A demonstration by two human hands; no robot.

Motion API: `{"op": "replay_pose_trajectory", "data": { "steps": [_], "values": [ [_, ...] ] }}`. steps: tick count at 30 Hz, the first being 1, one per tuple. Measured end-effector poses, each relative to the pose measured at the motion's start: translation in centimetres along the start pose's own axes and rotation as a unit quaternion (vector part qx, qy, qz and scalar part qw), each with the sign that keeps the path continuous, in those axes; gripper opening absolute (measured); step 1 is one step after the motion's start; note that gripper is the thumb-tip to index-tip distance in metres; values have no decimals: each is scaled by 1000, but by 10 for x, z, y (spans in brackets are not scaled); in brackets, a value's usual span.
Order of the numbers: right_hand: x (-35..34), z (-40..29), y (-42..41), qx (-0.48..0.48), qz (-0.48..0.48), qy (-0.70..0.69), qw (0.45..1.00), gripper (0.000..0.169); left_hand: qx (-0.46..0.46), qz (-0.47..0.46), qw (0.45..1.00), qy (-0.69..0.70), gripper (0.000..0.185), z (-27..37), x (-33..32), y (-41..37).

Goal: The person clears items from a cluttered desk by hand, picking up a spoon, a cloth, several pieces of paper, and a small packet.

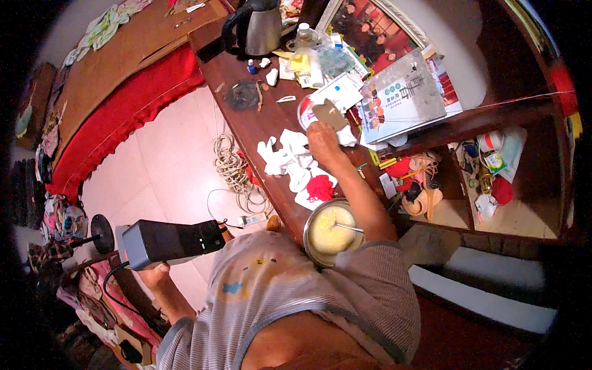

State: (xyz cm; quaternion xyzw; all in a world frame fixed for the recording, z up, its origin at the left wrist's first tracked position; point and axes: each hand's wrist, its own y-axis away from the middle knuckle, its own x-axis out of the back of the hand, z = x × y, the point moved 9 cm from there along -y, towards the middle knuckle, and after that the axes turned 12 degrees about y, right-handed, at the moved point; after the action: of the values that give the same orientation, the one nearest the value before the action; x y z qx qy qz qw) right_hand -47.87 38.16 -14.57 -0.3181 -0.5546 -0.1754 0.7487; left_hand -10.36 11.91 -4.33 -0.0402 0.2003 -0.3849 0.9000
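Observation:
At the left, my left hand (156, 274) grips a boxy black and grey device (171, 243) from below, thumb showing; a black cable runs from it. My right hand (323, 141) reaches over the desk, its fingertips at the lower edge of a brown piece of card (330, 114). The card overlaps a round white lid or dish (305, 112). Crumpled white cloth or tissue (291, 155) lies left of this hand. A bundle of red yarn (320, 188) rests nearer me. Below my right forearm stands a metal bowl (311, 247) of pale yellow food (330, 226) with a spoon (350, 227).
The dark wooden desk (249, 134) also bears a kettle (263, 32), a large book (402, 97), plastic bags (333, 60) and a framed picture (370, 30). Shelf cubbies (448, 217) hold odds and ends. Coiled cable (229, 162) and a power strip (253, 218) lie on the floor.

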Motion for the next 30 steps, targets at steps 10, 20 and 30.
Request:
{"op": "replay_pose_trajectory", "data": {
  "steps": [10, 20, 30],
  "values": [
    [8, 30, 62, 18, -38, 15, 999, 3, -45, 16, 999, 7, 83, 14, -12, 4],
    [7, 8, 50, 55, -31, -5, 998, 5, -57, -43, 997, 10, 67, 18, -21, 3],
    [-22, -5, -56, 26, -22, -88, 996, 13, -32, 66, 997, -37, 95, 12, 3, 21]
  ]
}}
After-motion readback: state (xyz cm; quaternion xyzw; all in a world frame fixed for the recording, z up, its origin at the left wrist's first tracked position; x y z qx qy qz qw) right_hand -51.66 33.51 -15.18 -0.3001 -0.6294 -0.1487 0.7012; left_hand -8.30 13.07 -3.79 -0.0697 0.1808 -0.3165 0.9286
